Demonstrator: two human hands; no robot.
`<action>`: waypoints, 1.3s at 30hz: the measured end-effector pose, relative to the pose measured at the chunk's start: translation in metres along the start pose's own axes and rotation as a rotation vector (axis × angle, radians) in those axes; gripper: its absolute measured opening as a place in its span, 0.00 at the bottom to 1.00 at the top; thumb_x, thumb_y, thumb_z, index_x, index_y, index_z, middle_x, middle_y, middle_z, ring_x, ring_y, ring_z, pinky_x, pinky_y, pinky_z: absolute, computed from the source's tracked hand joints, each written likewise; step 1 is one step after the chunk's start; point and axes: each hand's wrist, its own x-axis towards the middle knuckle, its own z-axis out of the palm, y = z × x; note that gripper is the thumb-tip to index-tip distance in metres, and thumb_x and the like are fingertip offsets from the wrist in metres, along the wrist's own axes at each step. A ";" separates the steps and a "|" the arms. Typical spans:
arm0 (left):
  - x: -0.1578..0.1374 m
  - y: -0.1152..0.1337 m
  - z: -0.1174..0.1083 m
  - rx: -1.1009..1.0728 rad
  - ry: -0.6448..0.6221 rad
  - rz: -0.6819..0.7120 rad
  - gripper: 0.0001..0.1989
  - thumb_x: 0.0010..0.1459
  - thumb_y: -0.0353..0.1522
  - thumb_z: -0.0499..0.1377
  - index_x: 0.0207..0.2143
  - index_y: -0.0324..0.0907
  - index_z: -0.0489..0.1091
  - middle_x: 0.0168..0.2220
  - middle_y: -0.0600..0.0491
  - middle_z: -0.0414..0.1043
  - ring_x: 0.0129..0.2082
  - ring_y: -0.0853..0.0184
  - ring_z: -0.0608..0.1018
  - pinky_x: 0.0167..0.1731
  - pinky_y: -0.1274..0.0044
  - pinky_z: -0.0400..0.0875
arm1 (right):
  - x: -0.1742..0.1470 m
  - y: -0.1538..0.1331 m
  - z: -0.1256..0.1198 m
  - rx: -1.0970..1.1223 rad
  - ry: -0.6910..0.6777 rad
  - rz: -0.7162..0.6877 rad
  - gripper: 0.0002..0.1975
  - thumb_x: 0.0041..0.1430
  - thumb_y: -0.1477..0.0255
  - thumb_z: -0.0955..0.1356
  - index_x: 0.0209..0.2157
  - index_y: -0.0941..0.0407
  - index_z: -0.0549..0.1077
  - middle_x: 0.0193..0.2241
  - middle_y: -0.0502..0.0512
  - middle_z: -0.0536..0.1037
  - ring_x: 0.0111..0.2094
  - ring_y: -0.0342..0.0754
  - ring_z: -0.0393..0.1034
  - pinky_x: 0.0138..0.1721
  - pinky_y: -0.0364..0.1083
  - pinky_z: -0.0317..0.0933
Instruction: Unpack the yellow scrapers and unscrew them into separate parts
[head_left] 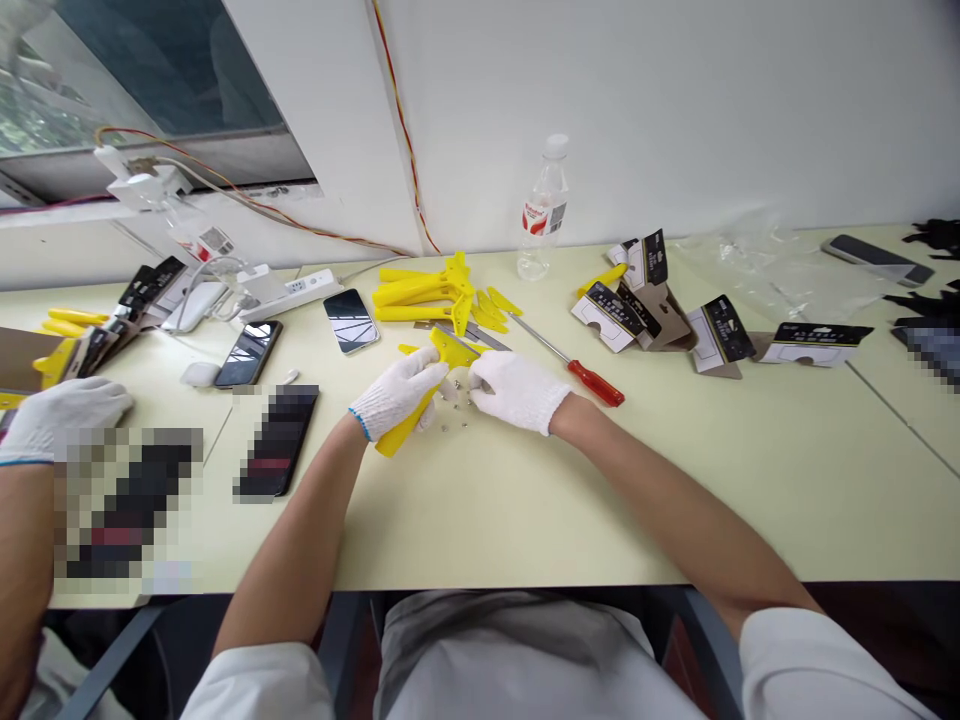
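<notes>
My gloved left hand (401, 392) is wrapped round the handle of a yellow scraper (395, 434), whose wide head points away from me. At that head, the fingers of my gloved right hand (517, 390) are pinched together; what lies between them is too small to make out. Several small screws and nuts (464, 425) are scattered on the table just below the head. Beyond my hands lie a pile of yellow scraper handles (420, 293), several small yellow pieces (491, 310) and flat metal blades (486, 338). A screwdriver (595, 382) with a red handle rests to the right of my right hand.
Opened card packages (652, 315) and a clear plastic bag (795, 270) lie at the right. A water bottle (544, 220) stands by the wall. Several phones (351, 320) and a power strip (300, 290) are on the left, where another person's gloved hand (71, 415) rests.
</notes>
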 end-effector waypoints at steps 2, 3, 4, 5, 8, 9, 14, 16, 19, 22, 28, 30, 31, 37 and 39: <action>0.001 -0.002 -0.002 -0.103 -0.032 -0.011 0.19 0.70 0.47 0.65 0.51 0.45 0.66 0.48 0.46 0.86 0.18 0.70 0.77 0.20 0.75 0.71 | 0.000 -0.005 -0.001 -0.042 -0.081 -0.018 0.08 0.75 0.76 0.69 0.44 0.57 0.83 0.49 0.64 0.86 0.51 0.58 0.79 0.50 0.51 0.66; 0.001 -0.004 -0.003 -0.134 -0.041 -0.015 0.21 0.69 0.47 0.67 0.52 0.45 0.67 0.46 0.46 0.86 0.19 0.70 0.77 0.20 0.75 0.71 | 0.000 -0.008 -0.001 -0.059 -0.105 -0.020 0.09 0.76 0.76 0.68 0.45 0.58 0.83 0.50 0.64 0.86 0.52 0.59 0.80 0.51 0.51 0.65; 0.002 -0.005 -0.004 -0.156 -0.042 -0.021 0.22 0.69 0.48 0.67 0.53 0.45 0.67 0.44 0.47 0.86 0.19 0.69 0.77 0.20 0.75 0.71 | 0.000 -0.009 -0.001 -0.071 -0.119 -0.020 0.10 0.77 0.76 0.68 0.46 0.58 0.84 0.50 0.64 0.86 0.52 0.59 0.80 0.51 0.51 0.65; 0.002 -0.006 -0.004 -0.172 -0.040 -0.029 0.23 0.68 0.48 0.68 0.54 0.45 0.67 0.41 0.48 0.85 0.19 0.68 0.77 0.20 0.75 0.71 | 0.000 -0.011 -0.001 -0.076 -0.127 -0.017 0.10 0.77 0.75 0.68 0.46 0.58 0.84 0.51 0.64 0.86 0.52 0.59 0.80 0.51 0.51 0.65; 0.004 -0.009 -0.008 -0.197 -0.025 -0.059 0.25 0.67 0.48 0.69 0.56 0.45 0.68 0.37 0.50 0.84 0.18 0.67 0.76 0.19 0.74 0.71 | -0.001 -0.008 -0.001 -0.048 -0.131 -0.012 0.09 0.77 0.74 0.69 0.46 0.57 0.85 0.51 0.63 0.85 0.51 0.58 0.80 0.51 0.50 0.66; 0.005 -0.009 -0.010 -0.208 -0.009 -0.059 0.25 0.66 0.48 0.69 0.55 0.45 0.68 0.35 0.51 0.84 0.18 0.67 0.76 0.19 0.74 0.72 | -0.001 -0.006 -0.003 -0.027 -0.116 -0.001 0.08 0.76 0.73 0.70 0.47 0.57 0.85 0.51 0.63 0.85 0.50 0.57 0.80 0.50 0.50 0.67; 0.012 -0.013 -0.029 -0.359 0.253 0.139 0.25 0.61 0.48 0.71 0.50 0.46 0.65 0.34 0.55 0.81 0.16 0.68 0.74 0.17 0.74 0.70 | -0.020 0.016 -0.023 -0.030 0.086 0.178 0.16 0.75 0.60 0.73 0.54 0.55 0.84 0.51 0.64 0.85 0.52 0.61 0.78 0.53 0.52 0.68; 0.014 -0.013 -0.034 -0.427 0.418 0.270 0.23 0.62 0.48 0.69 0.49 0.47 0.64 0.35 0.57 0.80 0.17 0.69 0.75 0.18 0.75 0.71 | -0.033 0.030 -0.033 -0.085 0.133 0.280 0.23 0.74 0.54 0.73 0.57 0.58 0.83 0.53 0.70 0.84 0.56 0.67 0.77 0.55 0.57 0.68; 0.016 -0.012 -0.036 -0.454 0.575 0.395 0.21 0.65 0.46 0.68 0.47 0.47 0.63 0.36 0.58 0.80 0.19 0.71 0.76 0.19 0.75 0.70 | -0.052 0.055 -0.036 -0.256 0.154 0.622 0.35 0.68 0.44 0.75 0.56 0.63 0.81 0.57 0.82 0.80 0.58 0.74 0.77 0.53 0.61 0.70; 0.015 -0.007 -0.030 -0.380 0.609 0.403 0.19 0.67 0.46 0.68 0.47 0.47 0.64 0.35 0.58 0.78 0.17 0.71 0.74 0.18 0.75 0.69 | -0.063 0.077 -0.029 -0.256 0.020 0.744 0.28 0.76 0.49 0.69 0.52 0.62 0.80 0.56 0.81 0.81 0.54 0.71 0.80 0.47 0.58 0.69; 0.006 0.005 -0.026 -0.185 0.687 0.282 0.13 0.72 0.39 0.66 0.39 0.46 0.64 0.26 0.60 0.71 0.14 0.73 0.69 0.17 0.74 0.64 | -0.085 0.096 -0.021 0.050 0.054 0.666 0.17 0.80 0.56 0.63 0.37 0.51 0.67 0.34 0.60 0.81 0.35 0.58 0.77 0.36 0.52 0.61; 0.001 0.008 -0.032 -0.143 0.755 0.288 0.13 0.74 0.37 0.64 0.36 0.45 0.64 0.25 0.59 0.70 0.15 0.74 0.68 0.17 0.75 0.62 | -0.093 0.095 -0.022 0.274 0.085 0.659 0.18 0.79 0.54 0.64 0.37 0.50 0.62 0.29 0.54 0.77 0.28 0.53 0.73 0.33 0.50 0.61; -0.002 0.010 -0.036 -0.132 0.783 0.311 0.13 0.74 0.36 0.63 0.36 0.45 0.64 0.25 0.59 0.69 0.15 0.75 0.68 0.18 0.75 0.61 | -0.096 0.093 -0.023 0.386 0.094 0.645 0.19 0.79 0.53 0.64 0.37 0.49 0.61 0.27 0.51 0.75 0.26 0.51 0.72 0.32 0.50 0.60; -0.013 0.012 -0.045 -0.189 0.627 0.232 0.17 0.70 0.41 0.67 0.37 0.46 0.62 0.25 0.60 0.69 0.16 0.73 0.67 0.19 0.76 0.65 | -0.089 0.083 -0.013 0.299 0.202 0.492 0.21 0.76 0.53 0.65 0.33 0.50 0.59 0.26 0.48 0.66 0.26 0.48 0.60 0.31 0.49 0.52; -0.015 0.011 -0.041 -0.120 0.440 0.097 0.19 0.69 0.43 0.68 0.35 0.45 0.63 0.24 0.59 0.68 0.17 0.72 0.68 0.20 0.76 0.67 | -0.087 0.082 -0.009 0.275 0.165 0.447 0.20 0.75 0.53 0.65 0.33 0.50 0.60 0.27 0.49 0.67 0.28 0.48 0.61 0.32 0.49 0.52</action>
